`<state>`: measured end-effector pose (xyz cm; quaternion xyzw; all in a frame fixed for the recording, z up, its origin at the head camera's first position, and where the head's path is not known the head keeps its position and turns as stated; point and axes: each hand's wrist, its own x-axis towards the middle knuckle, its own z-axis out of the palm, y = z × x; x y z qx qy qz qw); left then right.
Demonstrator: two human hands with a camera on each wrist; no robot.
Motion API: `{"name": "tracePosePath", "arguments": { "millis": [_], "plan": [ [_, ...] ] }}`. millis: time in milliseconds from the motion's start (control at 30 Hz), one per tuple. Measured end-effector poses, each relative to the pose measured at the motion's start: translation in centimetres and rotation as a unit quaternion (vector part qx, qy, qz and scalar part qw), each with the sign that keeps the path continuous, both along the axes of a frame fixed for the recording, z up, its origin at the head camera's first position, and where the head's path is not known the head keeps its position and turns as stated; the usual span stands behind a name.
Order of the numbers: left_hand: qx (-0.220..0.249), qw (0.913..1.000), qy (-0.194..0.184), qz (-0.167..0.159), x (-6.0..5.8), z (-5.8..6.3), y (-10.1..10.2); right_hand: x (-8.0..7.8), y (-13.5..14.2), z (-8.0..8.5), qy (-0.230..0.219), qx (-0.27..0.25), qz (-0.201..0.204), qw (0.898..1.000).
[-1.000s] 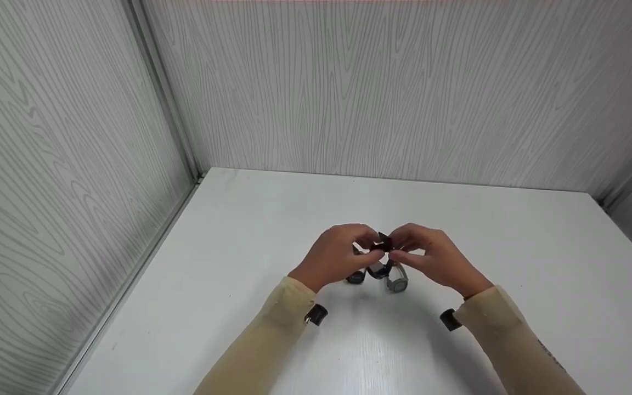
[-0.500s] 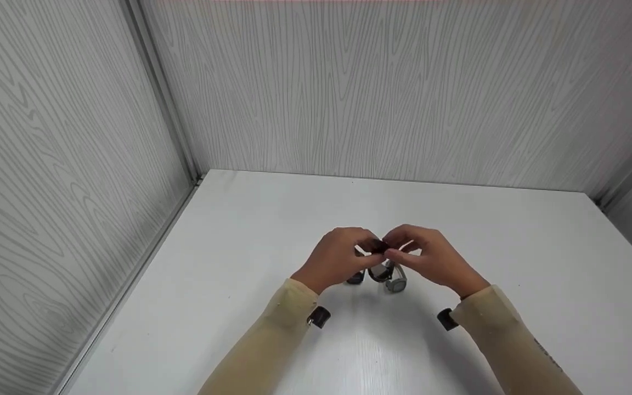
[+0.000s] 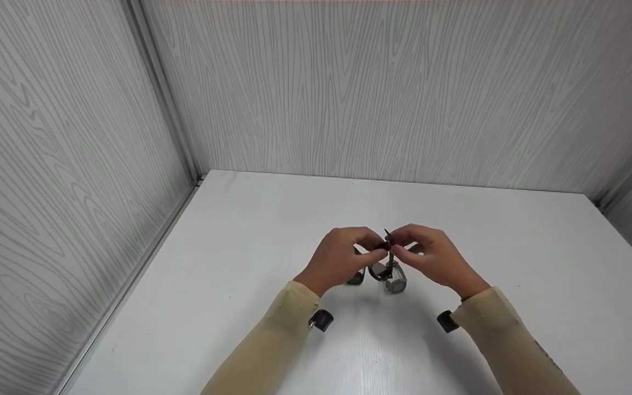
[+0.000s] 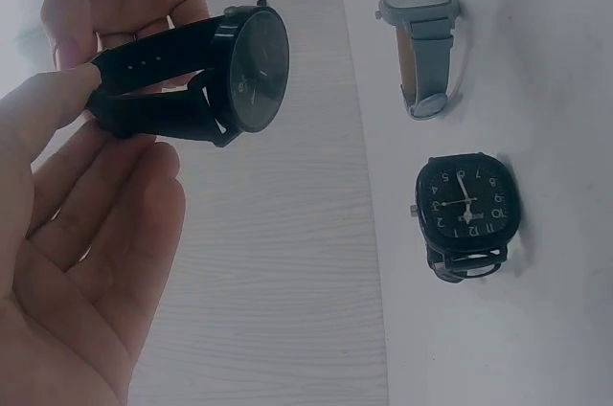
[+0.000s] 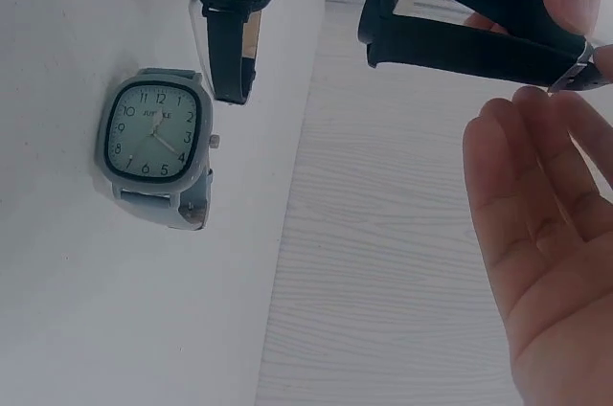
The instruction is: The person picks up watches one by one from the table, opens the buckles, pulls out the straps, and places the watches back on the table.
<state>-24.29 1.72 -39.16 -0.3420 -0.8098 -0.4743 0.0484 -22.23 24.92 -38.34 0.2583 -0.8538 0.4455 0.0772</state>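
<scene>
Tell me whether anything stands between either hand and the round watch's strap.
Nothing visible does: the left hand and right hand both pinch the strap of the round watch directly. The grey watch and square black watch sit on the table, apart from it.

Numerals (image 5: 160, 99) including 12 on grey watch (image 5: 155, 143) and square black watch (image 4: 467, 203)

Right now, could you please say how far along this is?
Seemingly done: grey watch and black square watch, on the table with straps looped. In hand: round watch, strap pinched by left hand and right hand. Probably left: finishing its buckle, then setting it down.
</scene>
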Motion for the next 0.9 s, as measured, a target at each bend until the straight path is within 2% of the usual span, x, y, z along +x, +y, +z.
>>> {"name": "tracePosePath", "arguments": {
  "millis": [133,333,533,633,900],
  "plan": [
    [0.005,1.0,-0.007,-0.003,-0.03,0.01,0.01,-0.01,0.08,0.18,-0.014,-0.021,0.004,1.0],
    [-0.014,0.9997,-0.015,-0.012,-0.09,0.21,-0.12,-0.18,0.17,0.18,-0.02,-0.033,0.008,0.999],
    [-0.037,0.9993,0.005,0.0,-0.24,0.41,0.07,-0.33,0.09,0.08,-0.012,-0.025,0.012,1.0],
    [-0.044,0.999,0.003,0.004,-0.31,0.48,0.27,-0.37,-0.05,0.12,-0.01,-0.017,0.007,1.0],
    [-0.063,0.9979,0.009,0.004,-0.46,0.43,0.44,-0.17,-0.49,0.48,-0.004,0.031,0.0,1.0]
  ]
}}
